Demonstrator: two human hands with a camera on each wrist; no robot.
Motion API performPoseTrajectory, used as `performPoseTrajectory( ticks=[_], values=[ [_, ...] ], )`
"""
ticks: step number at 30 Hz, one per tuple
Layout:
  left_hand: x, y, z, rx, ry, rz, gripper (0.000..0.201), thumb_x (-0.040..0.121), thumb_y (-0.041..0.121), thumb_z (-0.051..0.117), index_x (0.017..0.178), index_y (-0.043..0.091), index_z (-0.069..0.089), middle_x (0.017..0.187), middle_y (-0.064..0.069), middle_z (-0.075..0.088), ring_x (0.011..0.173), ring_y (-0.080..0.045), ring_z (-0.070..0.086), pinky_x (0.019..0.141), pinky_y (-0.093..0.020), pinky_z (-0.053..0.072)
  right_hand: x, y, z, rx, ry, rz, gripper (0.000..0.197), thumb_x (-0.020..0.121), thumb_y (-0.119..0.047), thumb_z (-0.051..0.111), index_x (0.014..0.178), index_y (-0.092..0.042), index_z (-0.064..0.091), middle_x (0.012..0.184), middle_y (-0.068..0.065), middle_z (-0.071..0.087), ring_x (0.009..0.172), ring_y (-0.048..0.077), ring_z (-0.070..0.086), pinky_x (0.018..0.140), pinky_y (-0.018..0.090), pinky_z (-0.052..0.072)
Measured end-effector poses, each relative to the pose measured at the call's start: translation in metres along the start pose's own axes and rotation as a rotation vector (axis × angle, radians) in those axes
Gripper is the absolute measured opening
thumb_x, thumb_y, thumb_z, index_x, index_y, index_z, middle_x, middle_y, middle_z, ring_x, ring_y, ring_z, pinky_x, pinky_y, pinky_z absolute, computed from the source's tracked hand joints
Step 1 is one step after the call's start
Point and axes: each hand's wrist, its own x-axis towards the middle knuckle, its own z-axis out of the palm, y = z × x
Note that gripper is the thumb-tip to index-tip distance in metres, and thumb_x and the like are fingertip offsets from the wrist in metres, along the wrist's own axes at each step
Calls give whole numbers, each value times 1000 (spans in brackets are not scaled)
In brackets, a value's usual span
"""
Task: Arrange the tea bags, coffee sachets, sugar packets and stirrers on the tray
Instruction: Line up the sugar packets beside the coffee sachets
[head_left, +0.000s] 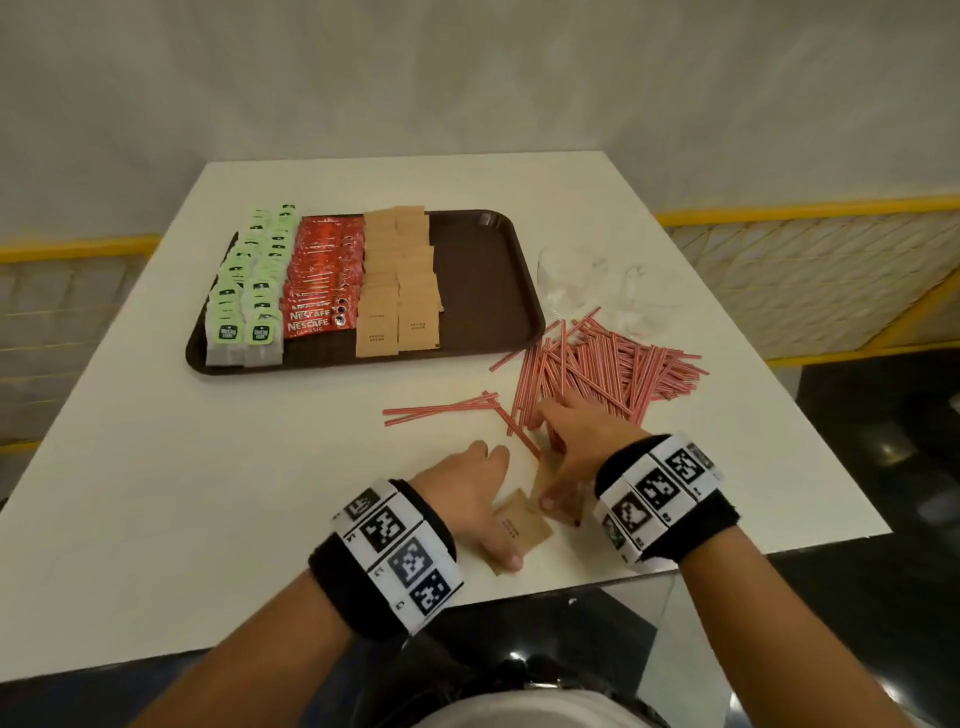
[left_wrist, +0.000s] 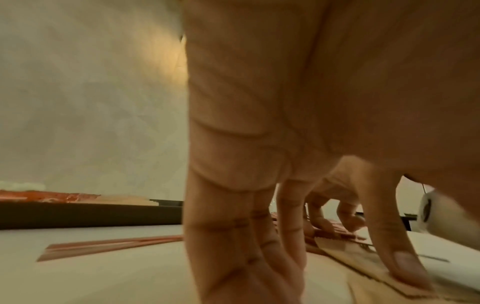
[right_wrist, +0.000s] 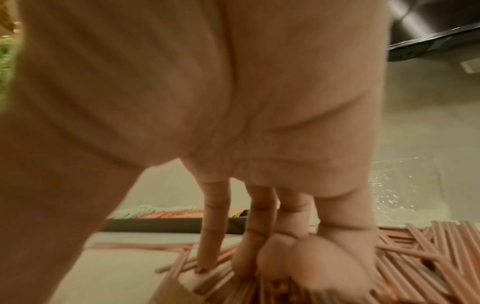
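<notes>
A brown tray (head_left: 483, 280) at the back left holds rows of green tea bags (head_left: 249, 291), red coffee sachets (head_left: 322, 275) and brown sugar packets (head_left: 400, 280); its right part is bare. A pile of red-striped stirrers (head_left: 608, 364) lies on the table to the tray's right, and a few loose stirrers (head_left: 441, 410) lie in front. My left hand (head_left: 483, 493) presses flat on loose sugar packets (head_left: 522, 530) near the front edge, its thumb (left_wrist: 405, 267) on one packet (left_wrist: 363, 259). My right hand (head_left: 566, 441) touches the pile's near end with straight fingers (right_wrist: 210, 236).
Crumpled clear plastic bags (head_left: 587, 280) lie right of the tray, behind the stirrers. The white table (head_left: 208, 493) ends just behind my wrists. Yellow railings (head_left: 810, 213) run along both sides. The tray's wall (left_wrist: 91, 214) shows in the left wrist view.
</notes>
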Motion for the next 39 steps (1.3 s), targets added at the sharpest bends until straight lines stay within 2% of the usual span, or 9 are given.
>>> performPoseTrajectory(
  ticks=[3,7,13,17,23,27,31,35,39],
  values=[
    [3,4,1,3,19,-38,81,66,36,82,129,14,34,123,-5,45,111,-22,48,91,-35,45,0,-1,1,-29,-4,-28,74,64,-25,84,125,-20,42,127,1,41,119,23,40,94,39,42],
    [4,1,-2,-52,30,-65,75,67,33,82,124,13,37,108,-3,51,94,-17,49,82,-32,45,1,2,2,-25,6,-60,56,67,-22,82,110,-15,47,118,3,51,98,17,47,81,29,42],
    [3,-12,-5,-96,3,-68,51,73,33,78,112,13,52,98,2,51,90,-15,49,75,-26,41,0,5,4,-83,37,-74,56,69,-32,80,113,-8,54,117,6,53,101,19,51,89,30,46],
    [1,-22,-9,-125,16,-12,35,78,33,73,103,12,61,83,6,49,79,-10,46,63,-21,34,-1,6,3,-95,17,-90,50,74,-32,76,111,-4,58,115,7,56,92,15,47,76,22,43],
    [-4,-43,-15,-333,47,37,14,81,27,71,90,18,66,84,3,61,68,-5,53,64,-15,41,4,3,5,-33,50,-111,35,73,-23,77,84,-22,44,103,0,53,95,17,49,91,32,48],
    [-9,-59,-23,-617,102,71,30,81,10,70,107,21,61,92,-10,64,78,-17,66,69,-19,54,5,3,-2,57,46,-151,30,76,-16,73,97,-20,52,94,-8,51,93,14,49,80,24,46],
    [-12,-74,-29,-803,100,119,47,83,1,66,112,35,52,104,-16,63,74,-20,71,70,-25,58,8,5,-15,172,5,-120,27,80,-15,71,106,-15,61,101,-3,60,100,17,57,87,29,50],
    [-11,-90,-35,-871,139,141,39,86,1,62,109,31,51,110,-14,63,77,-23,70,64,-23,57,9,0,-29,291,23,-146,21,87,-17,63,107,-11,66,104,1,65,100,15,57,91,28,44],
    [-9,-106,-47,-903,226,146,49,84,0,63,113,37,48,112,-7,62,81,-22,69,65,-24,57,18,-15,-41,340,81,-179,21,92,-18,56,110,-16,66,107,-3,64,103,14,56,89,26,40]
  ],
)
